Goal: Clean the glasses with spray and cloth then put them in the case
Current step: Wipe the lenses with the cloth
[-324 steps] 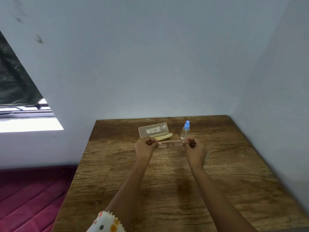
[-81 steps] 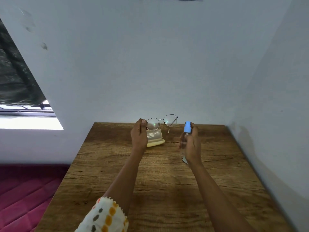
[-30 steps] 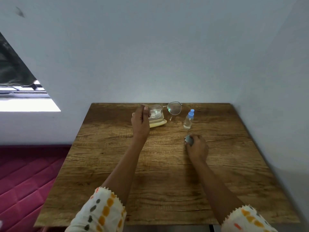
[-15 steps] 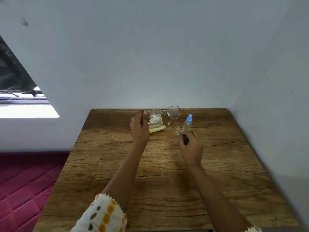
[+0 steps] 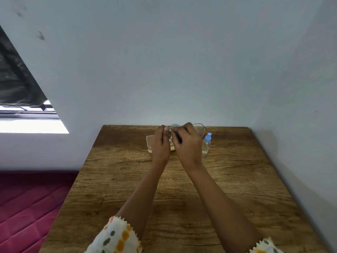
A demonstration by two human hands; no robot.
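At the far left a red quilted bed (image 5: 27,207) lies beside the wooden table (image 5: 127,179). Towards the table's far edge the open case (image 5: 149,143) sits partly hidden behind the left hand (image 5: 161,143). That hand's grip is narrow: its fingertips pinch the left end of the glasses (image 5: 199,130) and hold them up above the case. Just to the right, a small grey-green cloth (image 5: 175,125) shows at the top of the near lens. The right hand (image 5: 189,143) has a tight grip on the cloth, apparently with the lens between its fingers, though they hide the contact. The other lens juts out free to the right, and the spray bottle (image 5: 207,143) stands upright just beyond it on the table.

The step in hand looks like wiping the first lens. To do it well, the left grip should stay on the frame, not the glass. The cloth should cover both faces and move in light circles, since the thin wire frame could bend under pressure. Then comes the right lens, well clear of the bottle.
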